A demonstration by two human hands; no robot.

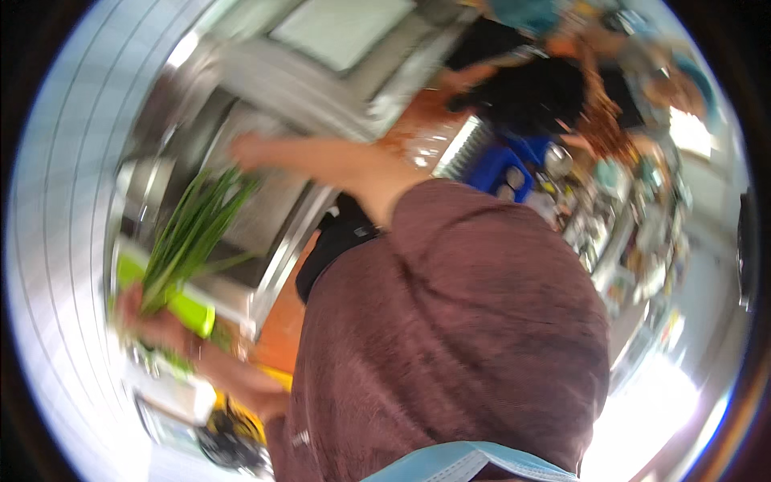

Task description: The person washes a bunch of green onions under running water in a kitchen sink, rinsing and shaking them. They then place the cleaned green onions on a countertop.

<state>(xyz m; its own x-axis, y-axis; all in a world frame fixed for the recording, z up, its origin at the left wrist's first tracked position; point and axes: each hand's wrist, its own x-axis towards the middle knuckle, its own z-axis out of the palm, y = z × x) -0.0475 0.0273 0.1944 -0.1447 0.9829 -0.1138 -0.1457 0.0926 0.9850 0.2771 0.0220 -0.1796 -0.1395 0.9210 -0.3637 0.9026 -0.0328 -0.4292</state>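
Observation:
A bunch of long green stalks, apparently scallions, is gripped near its lower end by my left hand. Its leafy tops fan out over the steel sink. Beneath that hand lies a lime-green board or tray, partly covered by the stalks and my forearm. My right arm reaches across the sink, and my right hand hovers close to the leaf tips. Motion blur hides its fingers, so whether it touches the leaves is unclear.
White wall panels rise behind the sink. Orange floor looks wet. A blue plastic basket and blurred kitchen items stand behind me. Another person in dark clothing is at upper right. Black cables or utensils lie at lower left.

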